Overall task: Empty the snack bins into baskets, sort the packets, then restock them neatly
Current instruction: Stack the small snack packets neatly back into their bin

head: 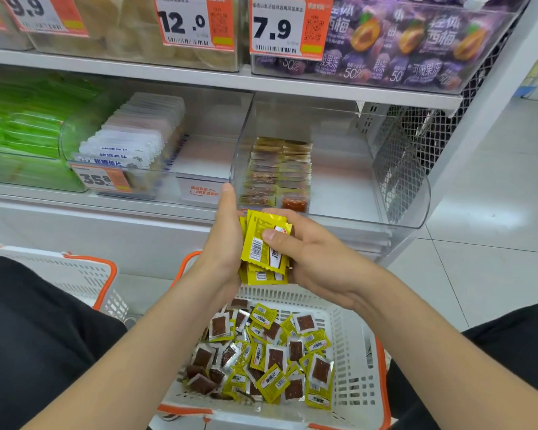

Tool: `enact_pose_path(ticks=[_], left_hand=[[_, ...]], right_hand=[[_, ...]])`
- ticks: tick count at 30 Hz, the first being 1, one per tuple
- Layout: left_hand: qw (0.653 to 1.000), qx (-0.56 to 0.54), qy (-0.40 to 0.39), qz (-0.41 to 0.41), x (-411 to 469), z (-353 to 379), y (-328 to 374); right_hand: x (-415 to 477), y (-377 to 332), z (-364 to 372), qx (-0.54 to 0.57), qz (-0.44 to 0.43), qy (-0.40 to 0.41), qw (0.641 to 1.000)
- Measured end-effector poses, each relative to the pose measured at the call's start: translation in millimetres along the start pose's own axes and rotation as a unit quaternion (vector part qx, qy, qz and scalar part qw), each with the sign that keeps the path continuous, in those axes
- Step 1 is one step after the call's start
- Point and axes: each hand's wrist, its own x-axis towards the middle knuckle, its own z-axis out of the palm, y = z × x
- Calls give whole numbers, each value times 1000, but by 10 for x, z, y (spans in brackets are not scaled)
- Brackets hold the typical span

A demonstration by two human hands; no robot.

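Gripping a stack (263, 243) of flat, glossy yellow packets with crimped edges, the left hand (227, 243) cups it from the side, thumb upright, while the right hand (312, 259) clasps it, thumb pressed across the front. The stack is held above a white slotted plastic basket (351, 352) of loose packets (271, 364), just before a clear, round-cornered bin (354, 181) holding neat rows (277, 172) on the shelf (106, 203)

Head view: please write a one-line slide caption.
Left hand and right hand hold a stack of yellow packets above the basket, facing the clear bin.
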Motion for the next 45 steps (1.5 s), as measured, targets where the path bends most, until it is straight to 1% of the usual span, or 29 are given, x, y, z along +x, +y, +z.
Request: enact_pose_path(ticks=[1, 2, 3, 4, 5, 6, 7, 8, 9, 10, 12, 13, 14, 16, 18, 21, 22, 24, 26, 28, 29, 32, 33, 35, 37, 39, 41, 45], left_hand=[[1000, 0, -1, 2, -1, -1, 12], [1000, 7, 8, 8, -16, 21, 22], [999, 26, 16, 22, -10, 26, 3], [998, 52, 21, 41, -30, 41, -3], [996, 73, 5, 49, -61, 65, -12], [995, 86, -11, 44, -74, 87, -47], [996, 74, -23, 35, -63, 100, -82], [998, 55, -25, 32, -76, 116, -78], [999, 30, -27, 32, -65, 106, -65], [999, 1, -38, 29, -78, 101, -24], [997, -49, -58, 18, -52, 34, 56], [996, -64, -58, 16, -52, -4, 109], [995, -74, -61, 7, -61, -37, 171], [993, -79, -83, -25, -81, -87, 264], [987, -93, -117, -59, -89, -121, 306], [981, -78, -163, -77, -73, -145, 292], [978, -73, -176, -79, -80, -138, 288], [977, -39, -197, -71, -101, -122, 290], [977, 27, -204, -53, -124, -110, 300], [977, 59, -198, -48, -115, -116, 305], [978, 60, -196, -45, -99, -128, 303], [979, 48, -197, -37, -88, -104, 309], [980, 35, -192, -31, -89, -82, 292], [982, 2, -190, -22, -102, -20, 244], [978, -27, -206, -23, -109, 40, 182], [972, -27, -228, -45, -140, 93, 176], [965, -1, -252, -71, -156, 104, 173], [963, 10, -258, -81, -196, 144, 157]], right_hand=[[2, -14, -12, -25, -5, 13, 1000], [8, -22, -21, -77, -20, 43, 996], [17, -24, -25, -156, -46, 87, 983], [25, -21, -19, -238, -82, 135, 958], [36, -8, -14, -304, -123, 173, 929], [42, 5, -5, -345, -151, 196, 905], [38, 14, 3, -366, -164, 202, 894], [24, 20, 6, -370, -167, 194, 893], [12, 32, -1, -358, -163, 176, 902], [-4, 26, -16, -334, -154, 153, 917], [-20, -20, -77, -253, -141, 115, 950], [-21, -45, -119, -219, -146, 108, 959], [-18, -69, -161, -217, -165, 108, 956], [2, -82, -245, -294, -214, 98, 926], [21, -67, -293, -392, -237, 77, 885], [50, -93, -327, -473, -246, 107, 839], [56, -104, -334, -483, -249, 111, 832], [52, -129, -331, -490, -246, 106, 830], [34, -144, -336, -505, -244, 111, 820], [8, -161, -334, -528, -238, 111, 808], [-13, -176, -320, -528, -230, 96, 812], [-93, -237, -247, -453, -207, 10, 867], [-113, -253, -219, -446, -210, -3, 870], [-114, -244, -175, -458, -236, 2, 857], [-85, -218, -161, -466, -265, 39, 843], [-60, -191, -190, -456, -276, 69, 843], [-51, -166, -235, -447, -289, 84, 843], [-72, -132, -265, -424, -306, 75, 849]])
